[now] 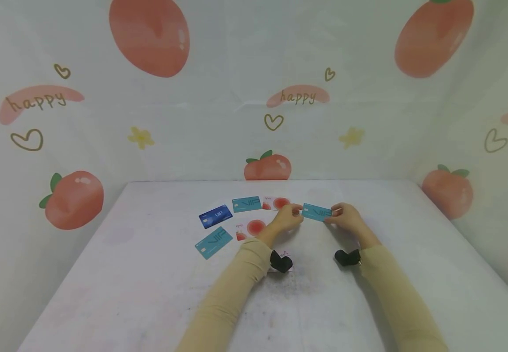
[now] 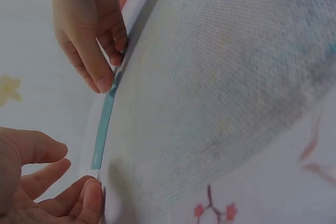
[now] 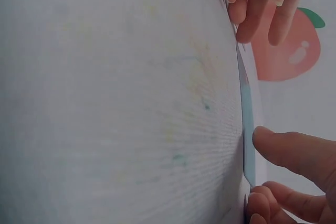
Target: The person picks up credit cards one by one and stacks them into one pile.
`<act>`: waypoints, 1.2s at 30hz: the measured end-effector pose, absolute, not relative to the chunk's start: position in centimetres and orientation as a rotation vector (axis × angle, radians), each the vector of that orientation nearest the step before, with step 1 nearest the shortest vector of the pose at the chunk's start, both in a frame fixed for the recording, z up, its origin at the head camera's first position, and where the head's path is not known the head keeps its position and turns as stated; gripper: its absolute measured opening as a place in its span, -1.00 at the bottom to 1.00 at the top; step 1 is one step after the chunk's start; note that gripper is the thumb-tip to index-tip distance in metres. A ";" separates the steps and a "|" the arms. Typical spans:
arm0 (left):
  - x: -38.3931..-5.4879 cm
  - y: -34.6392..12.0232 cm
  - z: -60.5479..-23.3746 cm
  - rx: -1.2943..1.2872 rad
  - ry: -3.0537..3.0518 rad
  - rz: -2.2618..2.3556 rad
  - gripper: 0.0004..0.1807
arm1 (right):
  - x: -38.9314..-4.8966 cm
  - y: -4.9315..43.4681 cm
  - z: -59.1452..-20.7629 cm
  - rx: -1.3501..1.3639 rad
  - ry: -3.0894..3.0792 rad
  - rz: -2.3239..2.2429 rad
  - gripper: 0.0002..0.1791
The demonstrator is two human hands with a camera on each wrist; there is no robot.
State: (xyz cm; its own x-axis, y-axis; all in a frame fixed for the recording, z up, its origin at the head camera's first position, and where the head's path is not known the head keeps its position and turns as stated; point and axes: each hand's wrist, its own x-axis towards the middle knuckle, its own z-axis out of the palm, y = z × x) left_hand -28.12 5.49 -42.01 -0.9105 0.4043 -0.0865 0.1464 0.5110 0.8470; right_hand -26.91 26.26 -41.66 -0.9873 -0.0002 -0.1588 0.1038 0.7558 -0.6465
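Placement appears in hand: the right hand (image 1: 348, 218) pinches the rightmost teal card (image 1: 314, 211) at the bench (image 1: 117, 283), the left hand (image 1: 286, 219) lies loosely spread beside it, and the next move likely calls for alignment.

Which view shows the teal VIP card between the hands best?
Head: the face of the teal card shows there, with its VIP lettering. Left wrist sees it nearly edge-on, as a narrow strip; right wrist likewise gets only a slim, paler strip. Neither gives readable lettering.
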 end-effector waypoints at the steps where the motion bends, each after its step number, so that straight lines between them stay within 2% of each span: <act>1: -28.2 5.6 -42.1 0.452 2.473 1.367 -0.58 | -27.0 26.3 -41.7 0.091 2.802 -1.042 -0.39; 10: -30.9 6.2 -45.0 0.528 2.431 1.425 -0.61 | -27.5 26.3 -41.9 0.094 2.810 -1.018 -0.35; 20: -28.3 6.5 -42.5 0.387 2.423 1.457 -0.59 | -27.7 26.2 -41.9 0.108 2.800 -1.019 -0.36; 36: -28.1 6.8 -42.6 0.363 2.413 1.530 -0.59 | -27.2 26.1 -41.9 0.152 2.783 -1.080 -0.32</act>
